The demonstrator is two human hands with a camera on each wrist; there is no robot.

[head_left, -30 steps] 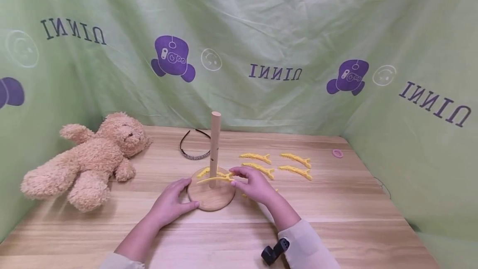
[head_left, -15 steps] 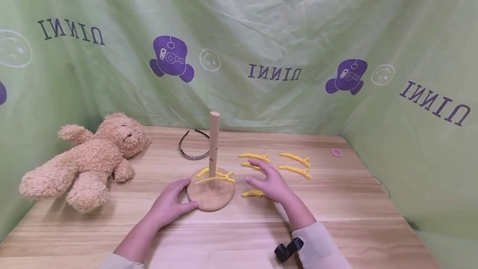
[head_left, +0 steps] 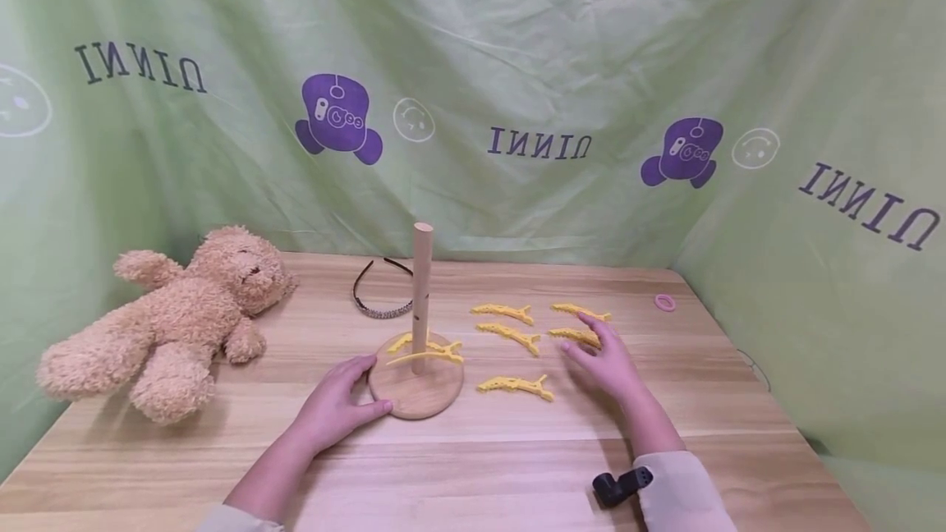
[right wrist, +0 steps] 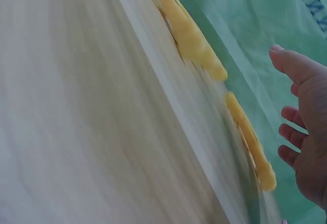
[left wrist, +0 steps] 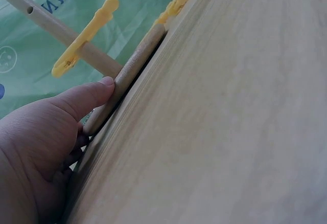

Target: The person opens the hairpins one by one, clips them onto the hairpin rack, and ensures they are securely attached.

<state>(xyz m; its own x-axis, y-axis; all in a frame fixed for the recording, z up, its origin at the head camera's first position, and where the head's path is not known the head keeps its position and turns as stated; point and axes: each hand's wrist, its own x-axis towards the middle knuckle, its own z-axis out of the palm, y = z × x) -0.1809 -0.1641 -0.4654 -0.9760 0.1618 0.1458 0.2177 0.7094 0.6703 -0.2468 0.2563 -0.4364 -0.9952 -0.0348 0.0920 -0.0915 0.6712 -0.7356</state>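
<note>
My left hand (head_left: 340, 405) holds the rim of the round base of a wooden stand (head_left: 417, 396), its thumb at the near edge and fingers round the left side. One yellow hair clip (left wrist: 84, 40) is clipped low across the upright post. My right hand (head_left: 609, 360) hovers over the right-hand pair of clips, thumb and fingers apart and nothing between them. It partly covers the nearer yellow hair clip (head_left: 565, 334); the farther hair clip (head_left: 580, 310) lies just beyond its fingertips. In the right wrist view, the hand (right wrist: 306, 116) is raised beside two blurred clips.
Between the stand and my right hand lie more yellow clips, including the nearest one (head_left: 513, 385). A black headband (head_left: 383, 313) is behind the post. A teddy bear (head_left: 192, 310) lies at left, a pink hair tie (head_left: 665, 303) at far right. Green cloth (head_left: 473, 212) hangs behind.
My right hand let go of the clip on the post and moved right, over the loose clips to the right-hand pair. My left hand stayed on the base.
</note>
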